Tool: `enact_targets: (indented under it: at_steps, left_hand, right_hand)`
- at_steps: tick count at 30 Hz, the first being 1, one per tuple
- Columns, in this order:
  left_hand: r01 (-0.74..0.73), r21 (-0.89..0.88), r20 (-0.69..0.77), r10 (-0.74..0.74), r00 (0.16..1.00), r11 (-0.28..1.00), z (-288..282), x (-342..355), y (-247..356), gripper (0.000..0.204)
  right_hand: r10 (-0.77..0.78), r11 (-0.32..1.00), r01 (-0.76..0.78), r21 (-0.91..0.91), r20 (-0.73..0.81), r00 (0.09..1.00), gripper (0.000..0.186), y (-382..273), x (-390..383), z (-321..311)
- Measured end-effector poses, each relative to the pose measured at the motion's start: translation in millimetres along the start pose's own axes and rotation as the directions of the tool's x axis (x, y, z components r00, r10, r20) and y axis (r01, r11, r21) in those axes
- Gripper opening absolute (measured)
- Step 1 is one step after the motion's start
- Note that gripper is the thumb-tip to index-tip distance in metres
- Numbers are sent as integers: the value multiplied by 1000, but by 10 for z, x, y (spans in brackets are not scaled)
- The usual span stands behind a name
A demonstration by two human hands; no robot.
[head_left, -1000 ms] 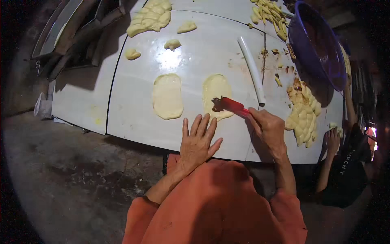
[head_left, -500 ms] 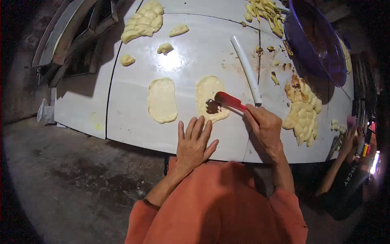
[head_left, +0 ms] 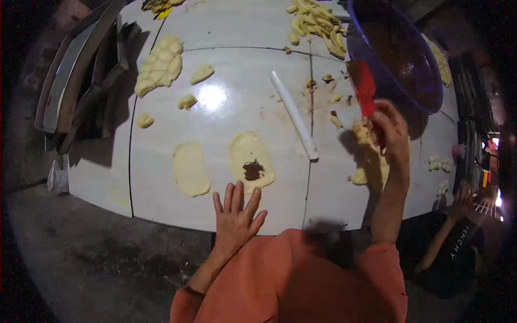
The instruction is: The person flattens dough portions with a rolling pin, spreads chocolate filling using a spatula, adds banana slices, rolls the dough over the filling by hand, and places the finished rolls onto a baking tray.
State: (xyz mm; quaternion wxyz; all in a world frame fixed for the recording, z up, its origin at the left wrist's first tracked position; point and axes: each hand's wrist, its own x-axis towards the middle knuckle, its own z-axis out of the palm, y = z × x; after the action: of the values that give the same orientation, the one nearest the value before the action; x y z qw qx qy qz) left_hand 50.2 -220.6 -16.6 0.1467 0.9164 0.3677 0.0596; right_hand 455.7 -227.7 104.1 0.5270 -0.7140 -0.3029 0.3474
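Note:
My left hand [head_left: 237,212] rests on the table's near side with fingers spread. Its fingertips reach the lower edge of a flat oval of dough [head_left: 249,148] that has a dark brown dab of filling [head_left: 253,170] on it. A second, plain dough oval [head_left: 189,168] lies just to the left. My right hand [head_left: 392,134] is raised over a batch of dough pieces [head_left: 363,175] and grips a red spatula [head_left: 366,86] by its handle. The spatula's blade points toward the blue-purple basin [head_left: 396,70], which has brown contents inside.
A white rolling pin [head_left: 293,114] lies diagonally mid-table. Dough pieces [head_left: 161,63] cluster at the far left, with smaller lumps nearby. Yellow strips [head_left: 318,27] are piled at the back. Metal trays [head_left: 81,64] stand on the left. Another person's hands [head_left: 464,202] are at the right edge.
My right hand has lifted the spatula away from the dough oval and moved right and farther back, close to the basin. The brown filling stays on the dough. The view has shifted.

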Motion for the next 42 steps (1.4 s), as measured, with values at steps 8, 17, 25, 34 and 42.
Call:
enact_targets:
  at_steps: [8, 17, 25, 34, 42]
  left_hand:
    - [-24, 9, -51, 25, 998, 1000, 43, -8, 0, 59]
    - [-31, -17, -80, 29, 996, 999, 41, -43, -15, 60]
    - [-7, -40, -27, 6, 1000, 999, -14, -70, -23, 60]
    - [-21, 22, -44, 22, 999, 1000, 3, -36, -30, 60]
    - [-15, -4, -61, 15, 998, 1000, -19, -60, -19, 60]
  right_hand:
    - [-254, 814, 139, -564, -131, 958, 46, -233, 1315, -1327]
    - [-136, 374, 344, -861, 316, 939, 40, 192, 2103, -1550]
    - [200, 810, -97, -578, 116, 973, 41, -210, 1703, -1364]
    - [279, 880, -171, -443, 191, 941, 39, -150, 1726, -1608]
    - [156, 943, -102, -317, 149, 977, 42, -531, 1399, -1101]
